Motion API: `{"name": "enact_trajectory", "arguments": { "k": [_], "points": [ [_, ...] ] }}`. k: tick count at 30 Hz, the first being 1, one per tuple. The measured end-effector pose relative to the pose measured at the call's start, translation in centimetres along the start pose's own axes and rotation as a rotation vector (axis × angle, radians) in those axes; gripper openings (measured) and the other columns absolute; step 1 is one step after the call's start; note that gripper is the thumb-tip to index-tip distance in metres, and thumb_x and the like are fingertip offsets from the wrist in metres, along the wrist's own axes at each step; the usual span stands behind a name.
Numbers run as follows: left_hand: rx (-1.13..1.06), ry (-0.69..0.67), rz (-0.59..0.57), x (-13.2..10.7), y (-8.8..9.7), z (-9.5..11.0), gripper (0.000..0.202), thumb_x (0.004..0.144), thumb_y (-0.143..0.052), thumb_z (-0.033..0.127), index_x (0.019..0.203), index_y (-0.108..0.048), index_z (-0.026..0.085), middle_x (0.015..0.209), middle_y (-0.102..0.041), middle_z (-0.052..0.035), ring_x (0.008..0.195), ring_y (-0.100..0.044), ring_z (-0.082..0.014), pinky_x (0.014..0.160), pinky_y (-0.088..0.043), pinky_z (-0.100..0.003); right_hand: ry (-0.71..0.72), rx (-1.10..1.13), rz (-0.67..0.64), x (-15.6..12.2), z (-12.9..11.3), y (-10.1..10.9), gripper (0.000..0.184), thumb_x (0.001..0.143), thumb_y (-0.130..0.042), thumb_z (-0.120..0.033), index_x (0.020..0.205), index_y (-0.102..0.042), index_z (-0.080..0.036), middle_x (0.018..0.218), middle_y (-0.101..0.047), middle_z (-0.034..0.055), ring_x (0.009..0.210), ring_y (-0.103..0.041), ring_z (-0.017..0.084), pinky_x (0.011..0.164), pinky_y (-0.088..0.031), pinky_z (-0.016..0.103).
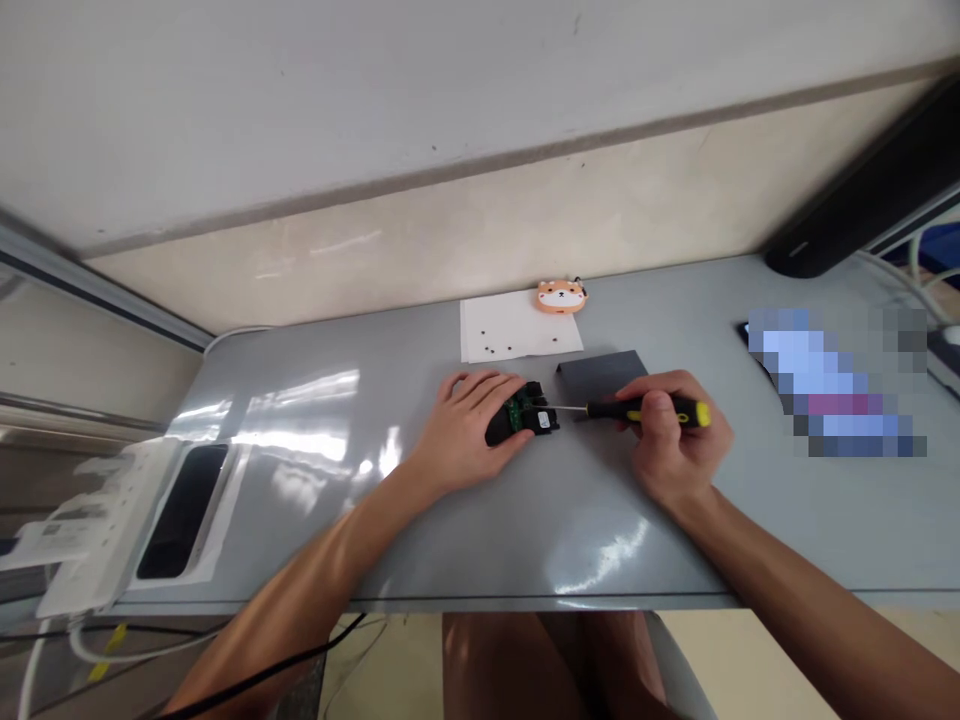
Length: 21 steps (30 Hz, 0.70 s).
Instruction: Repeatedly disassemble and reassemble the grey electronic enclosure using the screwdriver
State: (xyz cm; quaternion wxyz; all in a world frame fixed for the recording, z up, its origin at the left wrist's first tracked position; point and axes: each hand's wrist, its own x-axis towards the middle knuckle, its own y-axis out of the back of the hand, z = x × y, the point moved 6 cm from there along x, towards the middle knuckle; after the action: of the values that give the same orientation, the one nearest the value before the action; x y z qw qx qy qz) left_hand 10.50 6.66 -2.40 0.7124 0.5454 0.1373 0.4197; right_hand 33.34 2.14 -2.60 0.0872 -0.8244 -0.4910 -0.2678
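Note:
My left hand [474,425] grips a small black electronic device with a green circuit board [541,410], fingers over its far side and thumb along the near side. In my right hand [679,435] is a black and yellow screwdriver [611,410], held nearly level. Its shaft points left and its tip meets the device, though the exact contact spot is too small to make out. Just behind the screwdriver lies a dark grey cover [600,372], partly hidden by my right hand. Several tiny dark screws lie on a white sheet of paper [517,325] beyond the device.
An orange animal-face case [561,296] sits on the paper's back right corner. To the left are a phone [184,510] and a white power strip [112,520] with cables. A pixelated device [825,385] lies right. A black cylinder [862,190] stands at the back right, by the wall.

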Motion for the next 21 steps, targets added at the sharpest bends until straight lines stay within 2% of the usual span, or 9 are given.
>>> {"name": "enact_trajectory", "arguments": {
  "k": [11, 21],
  "points": [
    [0.01, 0.023, -0.004, 0.0, 0.3, 0.3, 0.051, 0.104, -0.07, 0.045, 0.149, -0.062, 0.024, 0.143, -0.075, -0.0098, 0.131, -0.068, -0.0311, 0.123, -0.044, -0.052, 0.124, -0.113, -0.054, -0.5, -1.0, -0.1, 0.029, 0.103, -0.064, -0.046, 0.084, -0.075, -0.027, 0.071, -0.073, 0.0005, 0.05, -0.063, 0.016, 0.046, -0.046, 0.031],
    [0.009, 0.03, -0.022, 0.1, 0.0, 0.3, 0.048, 0.103, -0.07, 0.043, 0.147, -0.063, 0.026, 0.139, -0.077, -0.0072, 0.128, -0.07, -0.0296, 0.124, -0.043, -0.051, 0.219, -0.117, -0.092, -0.2, -1.9, -0.5, 0.02, 0.102, -0.065, -0.034, 0.088, -0.074, -0.025, 0.074, -0.075, 0.0001, 0.05, -0.063, 0.015, 0.048, -0.049, 0.029]
  ]
}}
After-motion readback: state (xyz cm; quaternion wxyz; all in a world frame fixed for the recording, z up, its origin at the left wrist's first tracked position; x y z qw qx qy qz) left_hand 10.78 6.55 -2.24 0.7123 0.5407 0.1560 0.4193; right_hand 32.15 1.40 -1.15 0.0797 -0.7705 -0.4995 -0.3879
